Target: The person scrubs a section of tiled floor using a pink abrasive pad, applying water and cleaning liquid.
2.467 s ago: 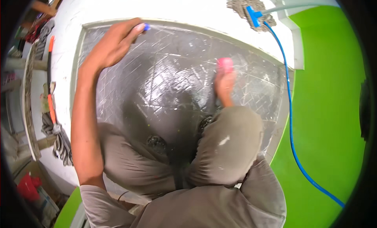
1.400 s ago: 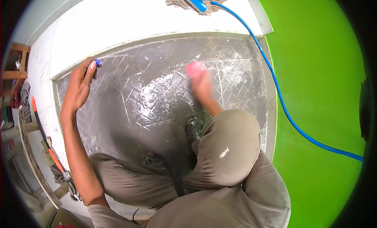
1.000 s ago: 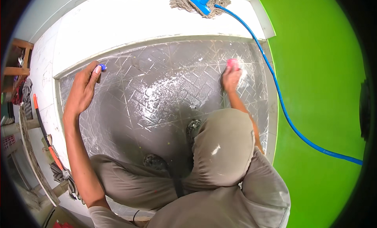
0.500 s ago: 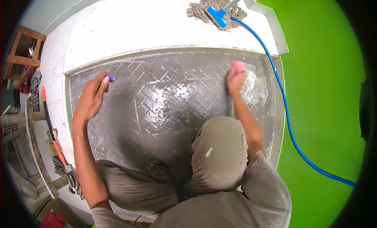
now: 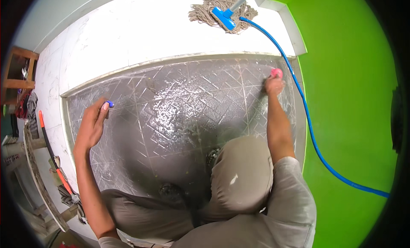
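The wet grey floor tiles (image 5: 194, 92), with a raised criss-cross pattern and whitish suds, lie in front of me. My right hand (image 5: 273, 85) is closed on a pink rounded scrubber (image 5: 277, 73) at the far right corner of the tiled area; whether it is a brush or a sponge cannot be made out. On the left side, my left hand (image 5: 91, 122) is closed over a small blue object (image 5: 110, 104), of which only a rounded end shows past the fingers. Its kind is hidden by the hand.
Beyond a low white edge lies a string mop (image 5: 203, 15) with a blue head. A blue hose (image 5: 308, 109) curves down along the green wall (image 5: 346, 102). At left are a long orange-handled tool (image 5: 53, 152), a weathered wooden plank (image 5: 39, 179) and a wooden frame (image 5: 19, 83).
My right hand has moved right with the pink scrubber, toward the tiled area's far right corner. The whole view has shifted slightly; my left hand still holds the blue object.
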Demonstrator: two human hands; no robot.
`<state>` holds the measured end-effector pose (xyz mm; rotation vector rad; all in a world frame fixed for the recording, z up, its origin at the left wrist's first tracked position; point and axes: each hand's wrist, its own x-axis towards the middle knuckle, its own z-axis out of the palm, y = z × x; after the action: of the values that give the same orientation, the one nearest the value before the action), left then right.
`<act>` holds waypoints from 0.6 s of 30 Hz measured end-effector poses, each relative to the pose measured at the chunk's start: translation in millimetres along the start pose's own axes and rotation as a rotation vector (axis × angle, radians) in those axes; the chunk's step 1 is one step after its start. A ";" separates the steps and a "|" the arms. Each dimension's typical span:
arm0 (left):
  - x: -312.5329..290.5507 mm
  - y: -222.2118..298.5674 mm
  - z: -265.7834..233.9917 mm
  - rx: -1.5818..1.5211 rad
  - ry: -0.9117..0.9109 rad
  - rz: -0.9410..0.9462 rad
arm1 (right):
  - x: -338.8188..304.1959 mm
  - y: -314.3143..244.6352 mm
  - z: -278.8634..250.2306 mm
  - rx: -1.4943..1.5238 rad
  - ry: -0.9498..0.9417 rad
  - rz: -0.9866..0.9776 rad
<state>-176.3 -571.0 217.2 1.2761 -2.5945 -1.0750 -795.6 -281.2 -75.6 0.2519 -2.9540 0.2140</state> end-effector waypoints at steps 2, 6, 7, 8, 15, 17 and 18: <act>-2.8 6.6 -6.2 0.016 0.017 -0.028 | 8.8 -25.9 -1.3 0.103 -0.211 -0.058; 43.3 24.3 20.2 -0.052 -0.024 0.083 | -146.1 -95.3 56.5 -0.417 0.675 -0.561; 27.7 8.7 2.4 0.025 0.018 0.009 | -246.3 -177.2 4.0 0.386 0.132 -0.613; 16.0 4.1 -11.1 0.068 0.053 -0.026 | -296.2 -225.4 -56.9 0.867 -0.209 -0.792; 68.1 45.1 16.6 0.024 0.110 0.060 | -232.7 -200.8 -36.8 0.505 -0.392 -0.749; 51.2 52.7 12.0 0.063 0.100 0.059 | -135.5 -110.3 -7.6 0.239 0.197 -0.832; 44.0 56.2 9.3 0.060 0.106 0.066 | -89.3 -64.8 12.6 0.111 0.093 -0.546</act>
<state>-246.3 -573.9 233.9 1.2146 -2.5885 -0.9000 -699.1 -332.6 -95.7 1.0084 -2.6574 0.3003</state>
